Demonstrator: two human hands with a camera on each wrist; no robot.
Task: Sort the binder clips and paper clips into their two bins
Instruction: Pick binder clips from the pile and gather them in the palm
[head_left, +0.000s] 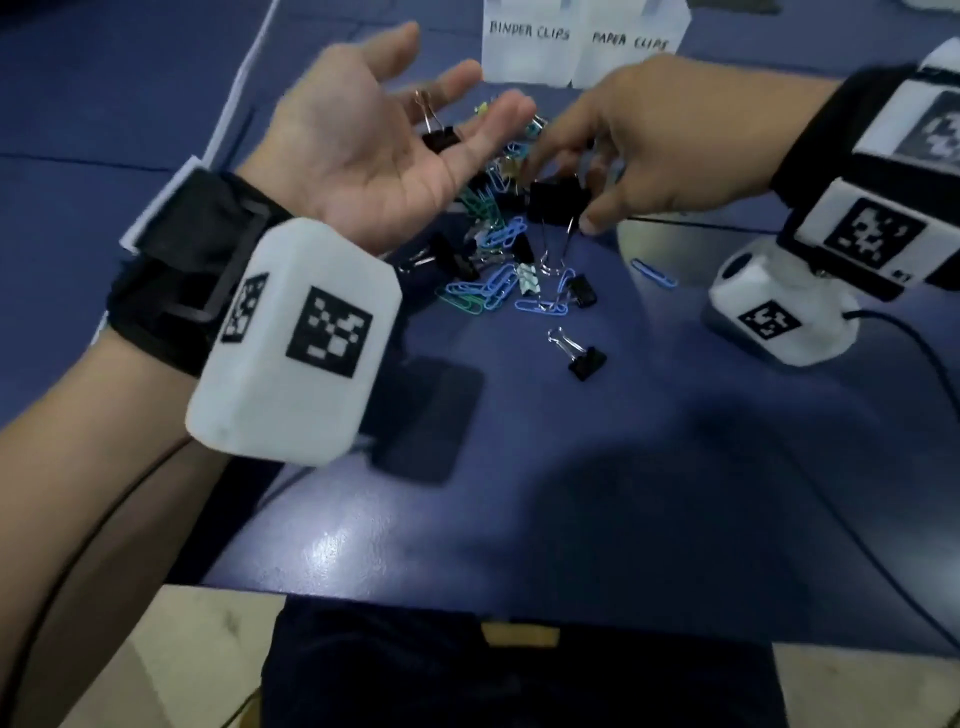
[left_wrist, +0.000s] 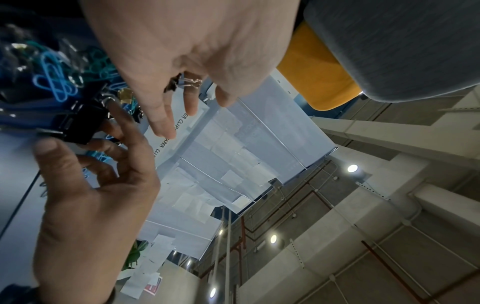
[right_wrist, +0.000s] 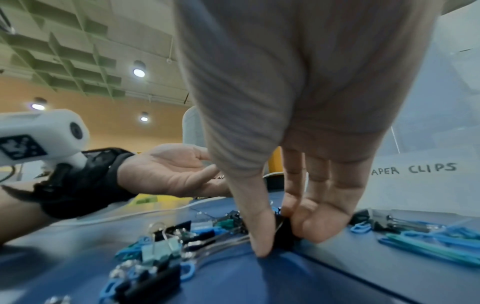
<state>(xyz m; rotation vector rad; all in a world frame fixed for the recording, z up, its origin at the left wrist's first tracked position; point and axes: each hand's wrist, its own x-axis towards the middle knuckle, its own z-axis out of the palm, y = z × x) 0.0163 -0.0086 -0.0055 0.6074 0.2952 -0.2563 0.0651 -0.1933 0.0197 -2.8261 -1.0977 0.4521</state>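
Early stage, by the look. R hand (head_left: 639, 150) pinches big black binder clip (head_left: 558, 200) at pile (head_left: 498, 260) centre; L hand (head_left: 374, 150) palm-up, fingers apart, small binder clip (head_left: 440, 136) resting on it. Bins (head_left: 582, 47) at 12 o'clock; contents can't tell.

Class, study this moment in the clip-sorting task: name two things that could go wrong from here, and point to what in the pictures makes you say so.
1. A small black binder clip lies loose on the fingers of the upturned, open left hand; tilting the palm could drop it back into the mixed pile.
2. The right hand pinches a large black binder clip directly above tangled blue paper clips; its wire handles could snag one, possibly carrying it into the white bin labelled BINDER CLIPS.
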